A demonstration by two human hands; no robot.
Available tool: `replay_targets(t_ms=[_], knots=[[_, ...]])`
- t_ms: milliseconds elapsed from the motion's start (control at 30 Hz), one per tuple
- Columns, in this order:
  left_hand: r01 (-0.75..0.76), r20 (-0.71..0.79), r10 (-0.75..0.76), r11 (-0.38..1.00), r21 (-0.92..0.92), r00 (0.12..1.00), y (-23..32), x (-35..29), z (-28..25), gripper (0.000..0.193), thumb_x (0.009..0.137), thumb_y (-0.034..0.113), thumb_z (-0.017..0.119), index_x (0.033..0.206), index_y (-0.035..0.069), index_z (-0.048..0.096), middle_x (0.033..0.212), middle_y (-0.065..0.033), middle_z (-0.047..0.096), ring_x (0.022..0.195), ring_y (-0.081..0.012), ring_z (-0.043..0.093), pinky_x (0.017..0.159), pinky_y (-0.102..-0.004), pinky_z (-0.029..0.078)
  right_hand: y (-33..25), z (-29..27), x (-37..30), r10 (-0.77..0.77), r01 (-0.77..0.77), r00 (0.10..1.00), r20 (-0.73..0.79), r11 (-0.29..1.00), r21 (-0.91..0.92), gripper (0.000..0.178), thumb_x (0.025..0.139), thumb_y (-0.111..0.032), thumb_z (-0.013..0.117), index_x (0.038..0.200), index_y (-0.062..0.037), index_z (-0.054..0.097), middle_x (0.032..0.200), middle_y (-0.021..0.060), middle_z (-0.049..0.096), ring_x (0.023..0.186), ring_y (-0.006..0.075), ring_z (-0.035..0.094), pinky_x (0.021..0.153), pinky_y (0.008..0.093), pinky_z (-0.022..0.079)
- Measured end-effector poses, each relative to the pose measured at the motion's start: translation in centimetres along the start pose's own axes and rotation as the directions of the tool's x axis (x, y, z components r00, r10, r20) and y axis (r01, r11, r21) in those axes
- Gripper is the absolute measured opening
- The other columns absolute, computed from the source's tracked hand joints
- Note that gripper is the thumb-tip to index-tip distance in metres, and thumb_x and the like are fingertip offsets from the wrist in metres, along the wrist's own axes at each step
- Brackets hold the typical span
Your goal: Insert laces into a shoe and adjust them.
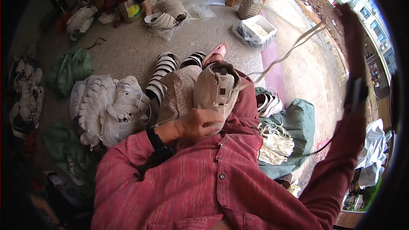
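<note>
A beige-white shoe upper (205,91) rests on my lap, its eyelet opening facing up. My left hand (200,122) is closed on its near end, with the fingers curled over the edge. From the upper's right side a pale shoelace (294,47) runs up and out to the right. My right hand (347,17) is raised far out at the upper right, where the lace leads to it. That hand is dark and its fingers show poorly, but it appears closed on the lace's end. A patterned cloth (181,91) covers my left thigh, beside the upper.
Stacked white shoe uppers (113,106) lie at left, near a green sack (70,70). To my right, a bundle of white laces (276,142) lies on a green-grey sheet (300,123). A plastic-lined white box (257,30) stands ahead. Another person's arm (146,8) shows at far left.
</note>
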State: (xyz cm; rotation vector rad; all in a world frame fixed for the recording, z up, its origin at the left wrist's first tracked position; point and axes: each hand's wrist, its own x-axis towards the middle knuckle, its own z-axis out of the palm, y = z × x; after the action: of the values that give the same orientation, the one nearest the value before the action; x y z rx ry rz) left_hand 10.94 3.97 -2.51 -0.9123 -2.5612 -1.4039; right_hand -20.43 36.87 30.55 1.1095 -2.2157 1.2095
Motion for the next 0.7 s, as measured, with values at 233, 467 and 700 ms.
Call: replay_targets(t_ms=[233,467,700], knots=[[0.155,-0.542,0.077,0.916,0.369,0.837,-2.4,5.4,-3.9,0.037,0.085,0.016,0.068,0.119,0.003,0.060,0.120,-0.0155,0.056,0.110,-0.0288,0.056,0.088,-0.0358,0.050,1.1,25.8,-17.4,0.338,-0.409,0.912,0.233,0.801,0.438,0.017,0.099,-0.013,0.049,0.099,0.0008,0.059,0.104,0.0131,0.069,0.095,0.0191,0.066,0.087,0.0318,0.051],[0.232,-0.434,-0.299,0.952,-0.202,0.850,-10.8,7.2,-2.3,0.036,0.093,0.023,0.057,0.121,0.000,0.057,0.124,-0.0132,0.054,0.119,-0.0241,0.050,0.104,-0.0332,0.037,2.1,36.5,-22.0,0.496,-0.542,0.834,0.241,0.657,0.523,0.017,0.097,-0.019,0.060,0.092,-0.0028,0.056,0.083,0.0012,0.058,0.077,0.0078,0.050,0.068,0.0239,0.045],[0.210,-0.492,-0.364,0.917,-0.340,0.791,-10.8,7.3,-0.8,0.037,0.097,0.028,0.052,0.119,-0.002,0.056,0.113,-0.0170,0.059,0.108,-0.0248,0.056,0.095,-0.0312,0.043,6.3,38.1,-22.8,0.466,-0.499,0.864,0.193,0.733,0.463,0.023,0.096,-0.023,0.061,0.091,-0.0026,0.053,0.077,0.0050,0.054,0.073,0.0110,0.048,0.066,0.0279,0.044]])
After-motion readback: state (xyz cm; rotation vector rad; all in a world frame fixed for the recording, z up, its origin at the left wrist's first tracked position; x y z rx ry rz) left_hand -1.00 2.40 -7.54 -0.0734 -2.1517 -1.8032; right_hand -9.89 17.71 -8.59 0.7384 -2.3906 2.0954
